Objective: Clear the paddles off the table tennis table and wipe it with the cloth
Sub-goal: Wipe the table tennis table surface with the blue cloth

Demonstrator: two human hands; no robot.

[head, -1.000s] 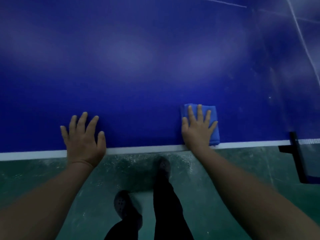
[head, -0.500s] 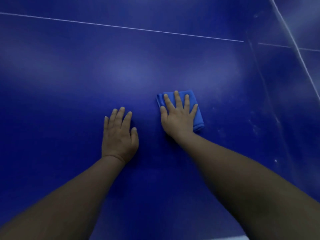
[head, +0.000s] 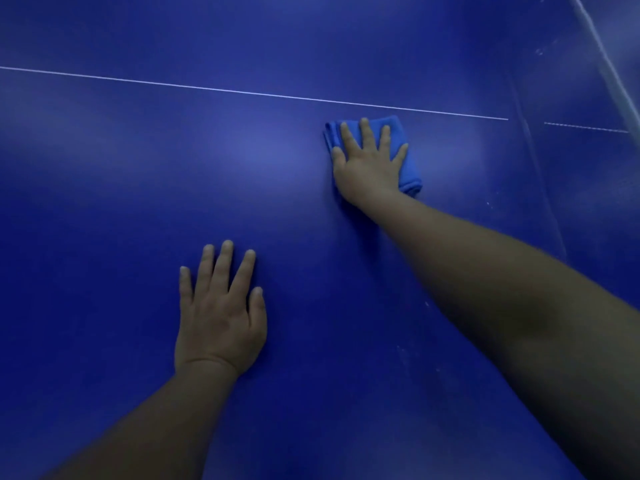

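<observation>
The dark blue table tennis table (head: 121, 209) fills the view. A folded blue cloth (head: 408, 178) lies flat on it, just short of the thin white centre line (head: 242, 91). My right hand (head: 369, 164) presses down on the cloth with straight, spread fingers, arm stretched far forward. My left hand (head: 218, 313) rests flat on the bare tabletop, nearer to me and to the left of the cloth. No paddle is in view.
The net (head: 609, 64) runs along the far right, its white top band slanting down the upper right corner. Small pale specks dot the table near my right forearm. The table's near edge is out of view.
My right hand has pushed the cloth from the table's near edge far forward toward the centre line. My left hand moved onto the table and now lags behind. The floor and my feet left the view.
</observation>
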